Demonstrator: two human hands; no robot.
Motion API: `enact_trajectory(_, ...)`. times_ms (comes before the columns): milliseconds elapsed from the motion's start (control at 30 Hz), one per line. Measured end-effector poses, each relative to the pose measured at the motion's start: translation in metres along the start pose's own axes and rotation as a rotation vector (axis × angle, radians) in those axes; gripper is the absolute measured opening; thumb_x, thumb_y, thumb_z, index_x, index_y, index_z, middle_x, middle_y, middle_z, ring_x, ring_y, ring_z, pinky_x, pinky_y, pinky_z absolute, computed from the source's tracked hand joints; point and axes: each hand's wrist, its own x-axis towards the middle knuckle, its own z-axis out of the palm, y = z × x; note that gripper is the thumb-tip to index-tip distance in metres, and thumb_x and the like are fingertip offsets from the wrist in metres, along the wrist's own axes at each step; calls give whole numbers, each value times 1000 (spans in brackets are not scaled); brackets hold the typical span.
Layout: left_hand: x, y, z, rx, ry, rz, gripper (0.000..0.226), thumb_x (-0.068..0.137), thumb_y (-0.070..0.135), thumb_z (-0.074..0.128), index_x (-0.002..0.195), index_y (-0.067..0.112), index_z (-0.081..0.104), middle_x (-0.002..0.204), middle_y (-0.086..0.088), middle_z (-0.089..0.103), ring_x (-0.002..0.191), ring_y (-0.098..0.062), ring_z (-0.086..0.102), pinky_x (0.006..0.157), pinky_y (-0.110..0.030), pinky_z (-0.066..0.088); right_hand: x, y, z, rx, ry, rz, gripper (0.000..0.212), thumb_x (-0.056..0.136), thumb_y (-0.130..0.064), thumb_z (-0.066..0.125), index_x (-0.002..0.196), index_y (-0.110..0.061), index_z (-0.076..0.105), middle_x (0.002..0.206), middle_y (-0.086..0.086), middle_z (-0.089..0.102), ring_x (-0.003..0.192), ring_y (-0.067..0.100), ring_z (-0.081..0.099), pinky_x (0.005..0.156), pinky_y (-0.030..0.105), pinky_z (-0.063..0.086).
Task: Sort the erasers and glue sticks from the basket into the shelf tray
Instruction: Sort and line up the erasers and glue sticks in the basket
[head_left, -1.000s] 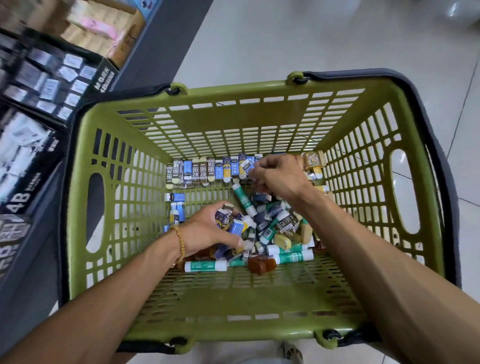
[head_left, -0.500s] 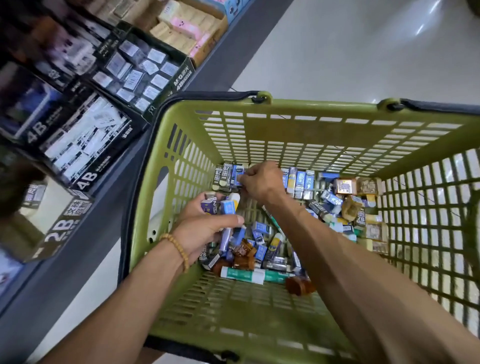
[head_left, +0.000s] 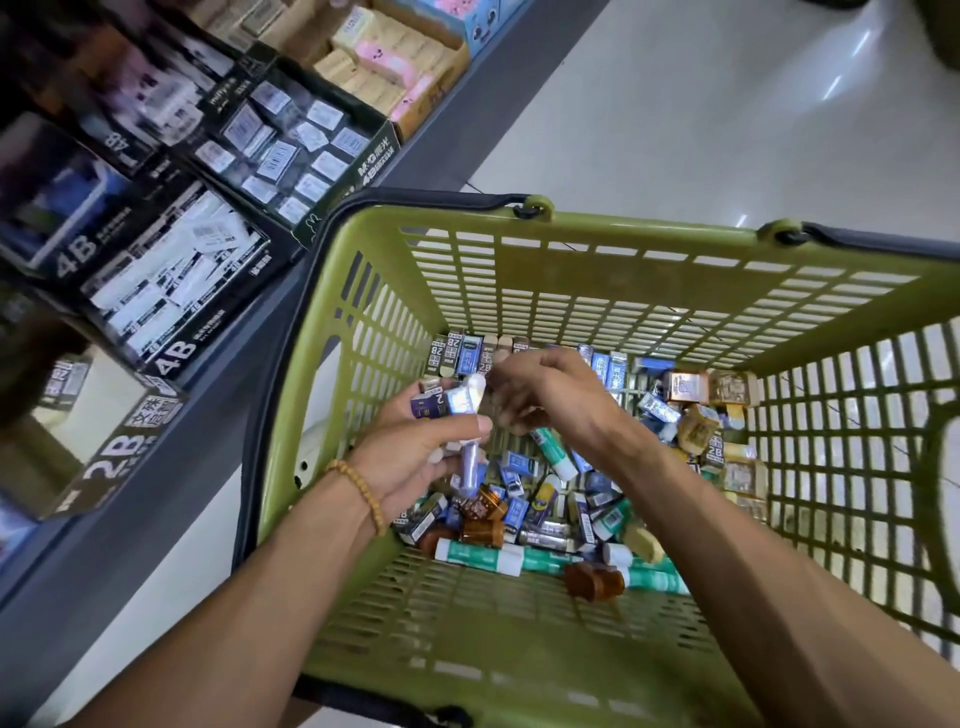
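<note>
Gathering stock, step 1 of the sort: picking is under way, nothing yet at the shelf, judging by how full the basket floor is.

- Green slatted plastic shopping basket: sitting on the pale floor, tight beside the grey shelf edge at its left rim.
- Left hand: hovering inside the basket nr the left wall, fingers curling round a bundle of small blue-and-white sleeved erasers plus a white-capped purple-blue glue stick, thumb pressing across the front.
- Right hand: reaching across to the bundle's top, fingers bent; looks to be adding or straightening a piece, but whether it is pinching anything I cannot tell, fingertips blurring.
- Loose pile of erasers, green-and-white glue sticks and brown bottles: lying on the basket floor, a row of erasers standing vs. the far wall.
- Black cardboard display trays marked 4B and 2B: sitting on the shelf to the left, well above the basket rim, part filled w/ wrapped erasers.

Next move, est.: lifting the left-hand bundle up over the left rim, then across to the matching tray; needs a firm hold so no piece is slipping out.

Room: open above the basket; the left wall and dark handle are the edges to be clearing; shelf lip is close, so a short sideways carry.
</note>
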Motion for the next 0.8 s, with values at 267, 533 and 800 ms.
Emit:
enact_trajectory(267, 4, -1, 1, -130, 81, 54, 25, 78, -14, 64, 88, 8, 57, 82, -9, 69, 82, -21, 69, 74, -35, 61, -21, 15, -5, -4, -158, 74, 10, 90, -12, 71, 95, -4, 67, 77, 10, 73, 73, 21, 73, 68, 30, 61)
enact_trajectory(533, 6, 0, 0, -72, 143, 28, 38, 72, -13, 71, 98, 8, 52, 93, -11, 68, 90, -24, 67, 84, -38, 56, -2, 18, -14, -57, 108, 103, 10, 89, 0, 70, 84, -6, 64, 71, 8, 67, 61, 19, 61, 57, 28, 55)
enact_trajectory(800, 5, 1, 1, -68, 130, 30, 48, 59, -11, 75, 98, 7, 55, 92, -12, 65, 85, -25, 64, 81, -36, 53, 61, 27, 15, -283, 440, 55, 15, 82, -18, 77, 70, -11, 70, 72, 7, 73, 71, 23, 71, 66, 33, 59)
